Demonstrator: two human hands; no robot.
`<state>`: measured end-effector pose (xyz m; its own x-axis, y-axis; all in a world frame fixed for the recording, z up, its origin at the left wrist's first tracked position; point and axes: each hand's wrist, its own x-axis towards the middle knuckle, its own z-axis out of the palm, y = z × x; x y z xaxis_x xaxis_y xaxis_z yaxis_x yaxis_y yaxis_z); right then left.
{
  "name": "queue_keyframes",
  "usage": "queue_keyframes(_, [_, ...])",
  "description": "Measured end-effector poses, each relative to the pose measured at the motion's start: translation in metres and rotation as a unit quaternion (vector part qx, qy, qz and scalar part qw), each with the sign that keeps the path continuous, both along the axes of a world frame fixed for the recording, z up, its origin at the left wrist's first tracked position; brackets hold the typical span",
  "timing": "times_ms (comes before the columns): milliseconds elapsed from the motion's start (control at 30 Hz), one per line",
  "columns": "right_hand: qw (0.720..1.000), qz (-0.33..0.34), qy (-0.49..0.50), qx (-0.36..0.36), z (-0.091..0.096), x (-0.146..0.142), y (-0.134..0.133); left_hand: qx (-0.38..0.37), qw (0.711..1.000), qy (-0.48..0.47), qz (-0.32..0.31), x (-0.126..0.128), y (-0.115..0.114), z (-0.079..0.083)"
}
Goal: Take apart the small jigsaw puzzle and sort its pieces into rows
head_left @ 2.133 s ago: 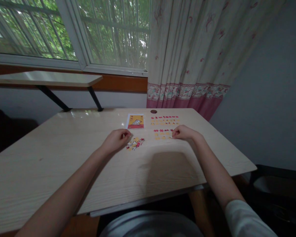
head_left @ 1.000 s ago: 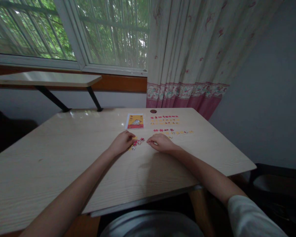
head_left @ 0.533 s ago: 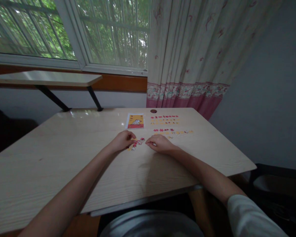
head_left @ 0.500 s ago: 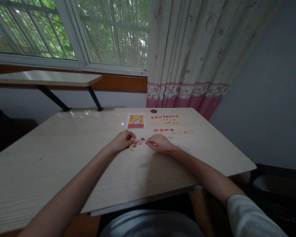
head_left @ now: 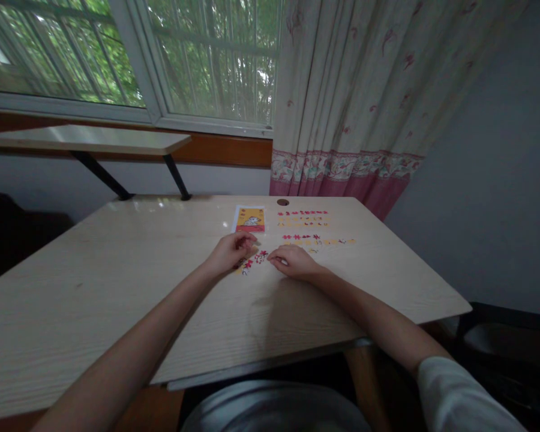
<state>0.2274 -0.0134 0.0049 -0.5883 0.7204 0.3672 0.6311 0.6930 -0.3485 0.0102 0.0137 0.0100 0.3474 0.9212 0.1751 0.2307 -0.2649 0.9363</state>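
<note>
My left hand (head_left: 230,252) and my right hand (head_left: 292,262) rest on a pale wooden table (head_left: 117,282), either side of a small cluster of red, yellow and white puzzle pieces (head_left: 252,262). The left fingers are curled in a pinch above the cluster; what they hold is too small to see. The right hand lies knuckles up, its fingertips pinched together at the cluster's right edge. Beyond the hands lie two rows of sorted puzzle pieces (head_left: 317,241) and a further double row (head_left: 303,218). An orange picture card (head_left: 250,219) lies behind the left hand.
A round cable hole (head_left: 283,202) sits near the table's far edge. A window with bars (head_left: 162,54) and a flowered curtain (head_left: 355,90) stand behind. A narrow shelf on black brackets (head_left: 85,141) hangs under the window. The table's right edge (head_left: 432,270) runs near a grey wall.
My right hand came left from the sorted rows to the loose cluster. The left hand lifted a little off the cluster with its fingers pinched. The camera tilted slightly.
</note>
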Motion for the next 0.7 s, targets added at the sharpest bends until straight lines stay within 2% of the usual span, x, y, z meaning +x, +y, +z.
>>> queue_keyframes(100, [0.998,-0.039,0.05,-0.014,0.001,-0.003,-0.001,-0.013,0.995,-0.093,-0.015,0.009,-0.005,0.002])
queue_keyframes(167, [0.994,-0.059,0.088,-0.033,0.002,-0.006,-0.002,-0.037,0.992,-0.11,-0.043,0.015,-0.009,0.004])
queue_keyframes(300, [0.984,-0.059,0.151,-0.072,0.001,-0.01,-0.003,-0.064,0.99,-0.104,-0.068,0.023,-0.016,0.008])
queue_keyframes(533, [0.952,-0.098,0.239,-0.166,-0.006,-0.012,0.0,-0.075,0.992,-0.089,-0.041,0.024,-0.016,0.005])
queue_keyframes(700, [0.951,-0.083,0.24,-0.179,-0.005,-0.011,0.0,-0.093,0.992,-0.074,-0.03,0.024,-0.019,0.005])
